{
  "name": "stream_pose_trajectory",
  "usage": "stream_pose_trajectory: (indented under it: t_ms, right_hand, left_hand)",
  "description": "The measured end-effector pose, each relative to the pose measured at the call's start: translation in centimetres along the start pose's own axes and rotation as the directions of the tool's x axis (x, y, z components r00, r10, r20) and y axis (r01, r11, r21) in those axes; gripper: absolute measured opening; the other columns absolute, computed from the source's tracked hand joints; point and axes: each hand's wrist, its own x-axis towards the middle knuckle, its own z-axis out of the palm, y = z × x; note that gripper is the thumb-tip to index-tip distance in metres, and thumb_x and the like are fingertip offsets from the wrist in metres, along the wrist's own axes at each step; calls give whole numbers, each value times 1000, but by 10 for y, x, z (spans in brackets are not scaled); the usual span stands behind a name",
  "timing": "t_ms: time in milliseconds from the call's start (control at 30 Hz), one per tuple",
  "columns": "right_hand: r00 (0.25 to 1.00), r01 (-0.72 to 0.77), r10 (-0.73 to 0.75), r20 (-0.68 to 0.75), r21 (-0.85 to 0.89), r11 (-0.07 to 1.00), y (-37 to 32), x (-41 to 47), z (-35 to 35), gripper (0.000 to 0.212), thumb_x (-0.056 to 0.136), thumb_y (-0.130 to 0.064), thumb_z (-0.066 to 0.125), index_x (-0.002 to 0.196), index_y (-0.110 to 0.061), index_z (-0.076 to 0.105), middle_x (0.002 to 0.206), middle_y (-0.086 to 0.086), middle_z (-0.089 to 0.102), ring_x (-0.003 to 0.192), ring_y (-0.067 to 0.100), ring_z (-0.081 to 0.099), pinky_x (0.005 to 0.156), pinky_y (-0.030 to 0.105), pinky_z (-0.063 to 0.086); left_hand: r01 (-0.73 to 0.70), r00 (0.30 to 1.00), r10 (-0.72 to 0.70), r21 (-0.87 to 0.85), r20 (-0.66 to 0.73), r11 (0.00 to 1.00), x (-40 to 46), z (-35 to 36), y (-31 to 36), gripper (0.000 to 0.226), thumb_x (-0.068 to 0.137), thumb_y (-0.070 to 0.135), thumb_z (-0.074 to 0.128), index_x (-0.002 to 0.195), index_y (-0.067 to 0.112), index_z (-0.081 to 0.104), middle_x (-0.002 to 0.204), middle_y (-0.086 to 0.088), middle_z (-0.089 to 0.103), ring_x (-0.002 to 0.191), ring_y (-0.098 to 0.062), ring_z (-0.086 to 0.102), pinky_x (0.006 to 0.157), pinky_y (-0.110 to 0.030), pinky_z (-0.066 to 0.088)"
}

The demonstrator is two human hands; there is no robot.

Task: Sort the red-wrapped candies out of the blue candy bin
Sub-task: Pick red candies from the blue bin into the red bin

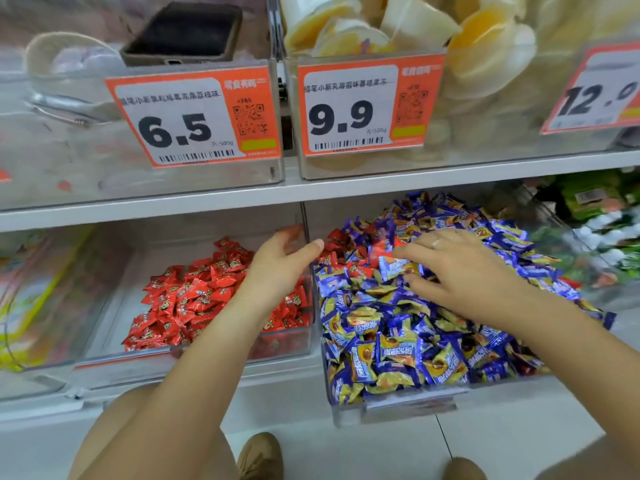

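Observation:
A clear bin (408,408) on the lower shelf is heaped with blue-and-gold wrapped candies (398,341). Several red-wrapped candies (341,252) lie mixed in at its back left corner. To its left a second clear bin (194,356) holds a pile of red candies (194,299). My left hand (280,261) hovers over the divider between the two bins, fingers apart, nothing visible in it. My right hand (460,268) rests palm down on the blue pile, fingers spread toward the red candies, a ring on one finger.
The upper shelf carries clear bins with price tags 6.5 (194,116) and 9.9 (367,105); a dark phone (187,32) lies in the left one. Green packets (595,202) sit to the right. My shoes (259,459) stand on the tiled floor below.

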Motion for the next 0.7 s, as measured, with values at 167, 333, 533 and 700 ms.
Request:
stream_pose_trajectory:
  t_ms: [167,333,533,700]
  right_hand:
    - [995,-96,97,2,150,984,23,-14,3,59,83,-64,29,123,-34,60,121,-8,60,116,18,52,106,44,32]
    - [992,-123,125,-2,168,978,18,-17,8,64,83,-71,25,134,-40,49,138,-8,47,128,16,40,110,41,27]
    - [994,-113,111,24,162,980,17,-16,10,51,93,-57,37,140,-37,42,145,-7,39,135,16,31,113,36,23]
    - [996,-91,91,11,171,981,20,-20,14,71,81,-68,11,136,-40,45,145,-8,39,135,16,32,114,37,18]
  left_hand:
    - [-298,914,389,461,-115,836,-19,5,15,41,94,14,54,135,13,51,128,-5,54,122,-21,48,94,-22,31]
    - [-182,983,173,156,66,971,-21,37,44,45,94,7,49,137,17,48,106,5,59,76,-4,52,68,-19,40]
    - [284,951,-287,47,114,958,40,72,53,38,103,17,34,136,-1,45,135,-19,51,124,-31,50,94,-34,43]
    - [307,949,-314,211,1,928,70,92,46,44,107,14,16,147,-1,23,151,-20,31,131,-30,39,102,-34,31]
